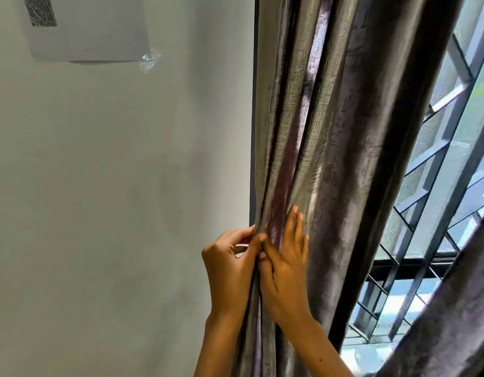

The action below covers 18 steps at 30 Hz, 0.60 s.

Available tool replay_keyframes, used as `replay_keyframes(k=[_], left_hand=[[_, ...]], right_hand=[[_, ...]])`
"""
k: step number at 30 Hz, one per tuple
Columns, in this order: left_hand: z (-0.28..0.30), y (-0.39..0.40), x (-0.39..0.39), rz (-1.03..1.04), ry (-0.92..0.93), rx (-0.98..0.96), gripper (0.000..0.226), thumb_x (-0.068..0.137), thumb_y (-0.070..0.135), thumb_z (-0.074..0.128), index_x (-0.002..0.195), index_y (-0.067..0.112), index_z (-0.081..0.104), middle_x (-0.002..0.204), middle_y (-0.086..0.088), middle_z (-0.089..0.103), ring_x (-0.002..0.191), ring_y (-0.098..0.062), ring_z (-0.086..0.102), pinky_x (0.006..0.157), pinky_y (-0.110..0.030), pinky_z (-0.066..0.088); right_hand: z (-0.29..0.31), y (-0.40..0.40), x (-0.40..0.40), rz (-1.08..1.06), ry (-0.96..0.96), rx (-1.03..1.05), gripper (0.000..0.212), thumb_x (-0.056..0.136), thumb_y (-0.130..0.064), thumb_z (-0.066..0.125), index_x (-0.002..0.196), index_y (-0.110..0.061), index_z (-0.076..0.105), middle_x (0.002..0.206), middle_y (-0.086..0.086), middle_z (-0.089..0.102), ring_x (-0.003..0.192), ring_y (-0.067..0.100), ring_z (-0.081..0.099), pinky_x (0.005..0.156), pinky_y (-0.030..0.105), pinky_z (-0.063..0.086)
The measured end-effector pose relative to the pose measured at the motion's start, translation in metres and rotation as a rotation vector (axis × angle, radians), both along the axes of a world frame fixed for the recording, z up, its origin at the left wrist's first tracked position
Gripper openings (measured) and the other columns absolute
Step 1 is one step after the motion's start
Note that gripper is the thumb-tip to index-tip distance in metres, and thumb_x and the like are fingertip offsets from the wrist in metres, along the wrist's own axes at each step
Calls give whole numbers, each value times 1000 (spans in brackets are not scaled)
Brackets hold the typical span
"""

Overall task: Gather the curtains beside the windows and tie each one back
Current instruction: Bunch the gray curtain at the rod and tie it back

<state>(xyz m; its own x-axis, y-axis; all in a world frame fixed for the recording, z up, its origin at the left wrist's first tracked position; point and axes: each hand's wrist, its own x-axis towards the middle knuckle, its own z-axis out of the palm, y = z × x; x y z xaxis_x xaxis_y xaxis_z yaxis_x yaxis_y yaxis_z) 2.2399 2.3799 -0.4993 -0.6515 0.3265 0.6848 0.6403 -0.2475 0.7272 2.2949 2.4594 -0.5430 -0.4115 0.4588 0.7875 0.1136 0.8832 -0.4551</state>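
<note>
Up close, the head view shows a gray curtain [330,148] hanging in folds between the pale wall [112,186] and the window [453,164]. The left hand [230,265] pinches the curtain's left edge with curled fingers and thumb. The right hand [285,265] lies flat on the folds, fingers straight, touching the left hand. A paper sheet [93,31] sticks on the wall, high up.

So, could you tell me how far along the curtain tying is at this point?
Done: the curtain hangs bunched in folds beside the window. In hand: the left hand pinches its wall-side edge while the right hand presses flat on the folds. Left: no tie is visible around it yet.
</note>
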Motion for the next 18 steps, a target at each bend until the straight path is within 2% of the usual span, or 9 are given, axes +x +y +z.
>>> replay_keyframes(k=[4,6,7,9,11,13,14,16,18], left_hand=[[6,-1,-5,72,7,-10,18,83,14,70,90,31,65,81,29,62,75,9,64,65,-3,46],[6,-2,-10,66,-28,-11,18,83,14,69,94,28,65,82,29,60,75,13,62,65,-1,45],[6,-4,-13,59,-44,-11,17,83,14,69,96,25,66,83,28,61,75,12,63,66,-1,45],[5,-7,-19,51,-73,-22,20,82,15,69,102,20,67,87,23,63,76,6,64,68,-1,46],[4,-12,-27,22,-123,-30,25,81,17,69,105,21,65,89,21,63,76,3,65,68,-3,47],[5,-17,-35,-31,-177,-47,26,80,18,69,105,26,63,89,21,65,79,6,66,68,-8,51],[4,-19,-39,-67,-195,-58,26,81,17,68,104,27,63,89,19,66,81,7,66,68,-9,52],[6,-22,-42,-137,-223,-77,26,82,13,67,108,20,65,92,14,68,83,7,66,69,-10,52],[6,-23,-43,-175,-245,-73,27,83,11,66,110,14,66,93,12,70,83,4,67,69,-11,52]], right_hand=[[3,-7,11,4,147,72,47,100,-25,31,142,-5,39,160,2,10,147,26,9,119,46,11],[2,-12,11,75,190,96,48,98,-19,38,144,-8,36,159,2,18,146,25,17,118,46,20],[3,-13,9,79,183,47,52,98,-23,40,148,-16,29,160,2,15,147,23,14,117,47,21],[9,-11,3,-1,199,-225,71,95,-45,47,152,-31,6,160,-4,-5,147,14,-4,119,45,14],[15,-2,-1,-68,263,-452,102,81,-58,61,150,-30,-9,156,-6,-17,144,9,-14,120,40,4],[20,15,-1,-14,317,-555,119,70,-54,70,150,-26,-13,158,-6,-16,145,9,-10,118,33,2],[24,22,0,58,320,-634,119,68,-51,71,150,-28,-12,159,-5,-10,146,9,-3,117,31,6],[28,32,0,259,303,-787,111,69,-47,71,151,-33,-3,158,-2,18,143,12,22,117,41,20],[28,35,-2,384,295,-787,98,71,-40,72,150,-29,16,139,-1,52,127,10,49,108,45,39]])
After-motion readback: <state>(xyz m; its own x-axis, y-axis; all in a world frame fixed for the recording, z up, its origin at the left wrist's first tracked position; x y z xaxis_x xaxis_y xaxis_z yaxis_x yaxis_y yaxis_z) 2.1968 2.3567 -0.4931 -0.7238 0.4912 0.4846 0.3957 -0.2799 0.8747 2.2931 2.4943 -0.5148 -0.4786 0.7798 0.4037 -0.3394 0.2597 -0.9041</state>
